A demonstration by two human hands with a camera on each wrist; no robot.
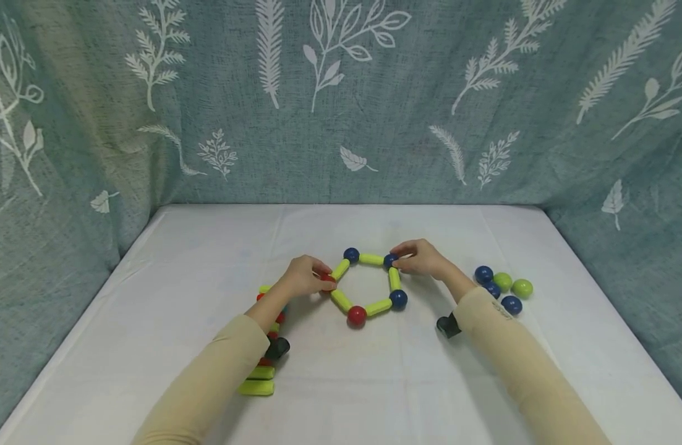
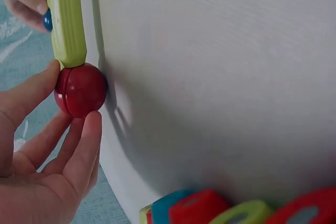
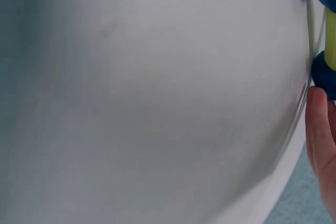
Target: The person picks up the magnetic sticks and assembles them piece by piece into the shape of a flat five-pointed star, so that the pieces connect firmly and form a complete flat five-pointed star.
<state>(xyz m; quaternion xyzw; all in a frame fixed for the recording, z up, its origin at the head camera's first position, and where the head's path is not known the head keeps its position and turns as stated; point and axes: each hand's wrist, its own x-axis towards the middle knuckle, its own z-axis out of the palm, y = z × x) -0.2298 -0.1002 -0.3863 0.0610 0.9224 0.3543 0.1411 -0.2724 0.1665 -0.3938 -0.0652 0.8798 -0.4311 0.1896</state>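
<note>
Two beige sleeves [image 1: 207, 377] were seen nearest the camera, cut off by the lower edge of the head view; small dark marks on the right cuff could not be read. On the white tabletop [image 1: 402, 377], a five-sided ring [image 1: 379, 307] was formed from five light green rods, two red balls and three blue ones. Its leftmost red ball [image 2: 86, 92] was pinched by the left hand [image 1: 306, 276], the fingers being parted only by the ball's width. The blue ball at the far right corner [image 1: 389, 262] was pinched likewise by the right hand [image 1: 421, 258]; in the right wrist view, both were cut off by the frame. Coloured pieces [image 1: 257, 387] were partly hidden by the left sleeve, their full number impossible to count. A dark object [image 1: 448, 326] was partly covered by the right sleeve, near which loose blue and green balls [image 1: 522, 288] were grouped. Behind, a leaf-patterned curtain [image 1: 296, 154] was hung.
</note>
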